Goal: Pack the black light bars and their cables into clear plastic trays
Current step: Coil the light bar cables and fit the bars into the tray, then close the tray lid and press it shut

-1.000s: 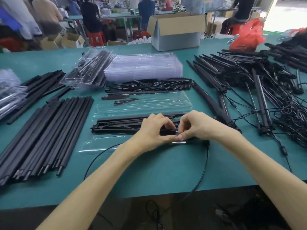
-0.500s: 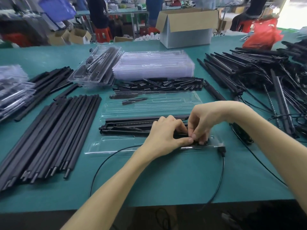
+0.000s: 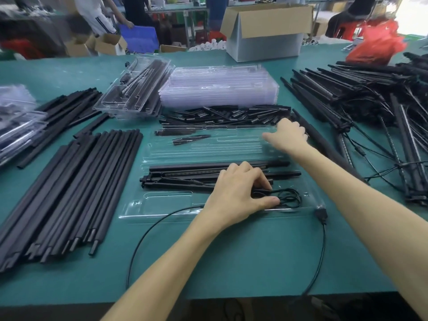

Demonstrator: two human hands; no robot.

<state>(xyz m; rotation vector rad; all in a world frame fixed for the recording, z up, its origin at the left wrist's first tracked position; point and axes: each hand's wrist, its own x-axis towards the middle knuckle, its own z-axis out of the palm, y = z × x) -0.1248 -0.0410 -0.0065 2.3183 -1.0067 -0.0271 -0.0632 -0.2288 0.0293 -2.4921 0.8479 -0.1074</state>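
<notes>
Near the front edge of the desk (image 3: 231, 251), the black light bars (image 3: 185, 176) are lying in the clear tray (image 3: 157, 205), their long axis running parallel to that edge, ends pointing left and right. They are judged stiff and light, best taken near the middle. The coiled cable (image 3: 289, 196), soft and springy, is being pinched in the tray's right compartment by the curled fingers of the left hand (image 3: 238, 191). Further right, the right hand (image 3: 288, 135) is being seen only blurred at a second tray (image 3: 208, 149); whether its fingers are gripping cannot be told.
</notes>
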